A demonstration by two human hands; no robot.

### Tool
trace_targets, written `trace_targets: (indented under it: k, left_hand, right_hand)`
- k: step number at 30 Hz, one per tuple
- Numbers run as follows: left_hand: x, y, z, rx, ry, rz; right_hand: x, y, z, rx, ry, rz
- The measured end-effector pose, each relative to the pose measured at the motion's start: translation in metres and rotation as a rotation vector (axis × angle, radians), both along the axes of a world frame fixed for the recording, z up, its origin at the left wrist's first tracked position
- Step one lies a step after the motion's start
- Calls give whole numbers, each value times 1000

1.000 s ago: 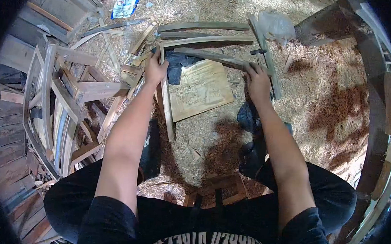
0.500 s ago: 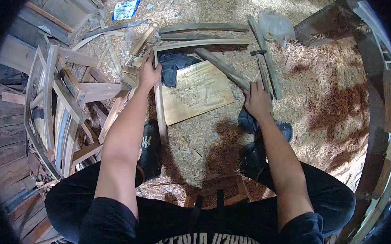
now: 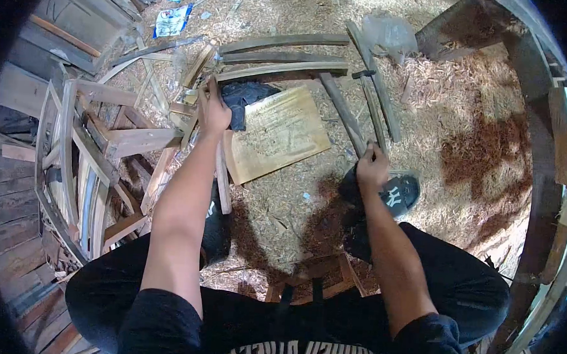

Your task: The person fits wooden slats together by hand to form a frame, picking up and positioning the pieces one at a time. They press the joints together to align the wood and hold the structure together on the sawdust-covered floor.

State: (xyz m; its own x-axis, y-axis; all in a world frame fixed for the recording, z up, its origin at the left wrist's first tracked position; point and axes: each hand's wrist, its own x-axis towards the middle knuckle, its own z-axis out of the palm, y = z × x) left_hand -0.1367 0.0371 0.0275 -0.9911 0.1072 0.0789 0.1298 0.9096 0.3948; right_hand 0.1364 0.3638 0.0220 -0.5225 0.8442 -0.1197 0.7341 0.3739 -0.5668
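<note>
My left hand (image 3: 215, 112) is closed around the upper part of a narrow wooden strip (image 3: 223, 181), whose lower end points toward my left shoe. Part of the strip is hidden by the hand and wrist. My right hand (image 3: 373, 169) grips the near end of a grey wooden stick (image 3: 343, 107), which slants away toward the curved pieces. Between my hands a flat pale board (image 3: 279, 138) lies on the shavings, its surface dusted with sawdust. A dark cloth (image 3: 243, 98) is bunched at the board's far left corner.
Several curved wooden pieces (image 3: 285, 43) lie beyond the board. A clamp-like dark piece (image 3: 364, 74) sits on long sticks at the right, near a clear plastic bag (image 3: 388, 35). Wooden frames (image 3: 114, 137) are piled at left. A heavy beam (image 3: 546, 173) borders the right side.
My right hand has swung the grey stick to a steeper angle, its far end shifting right and its near end lower. My left hand stays at the strip. The view has shifted slightly.
</note>
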Motion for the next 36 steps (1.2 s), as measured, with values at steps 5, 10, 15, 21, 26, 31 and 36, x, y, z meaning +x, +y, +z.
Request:
trace_targets:
  k: [5,10,15,21,26,31,36]
  left_hand:
    - [6,33,9,-243,113,1]
    - [-10,60,0,-246,193,-184]
    - [-26,94,-2,-137,242,-385]
    - [-24,108,2,-306,100,-325]
    - [-25,103,7,-274,161,-335]
    - [-27,94,18,-208,203,-369]
    - [-28,83,32,-220,249,-352]
  right_hand:
    - [8,-10,2,16,107,-192]
    - [8,-2,-16,22,203,-221]
    - [8,1,-11,-131,48,-188]
    - [14,0,-7,-271,169,-173]
    - [17,0,-14,-277,261,-136]
    - [18,10,-13,-145,355,-12]
    - [11,26,27,-46,249,40]
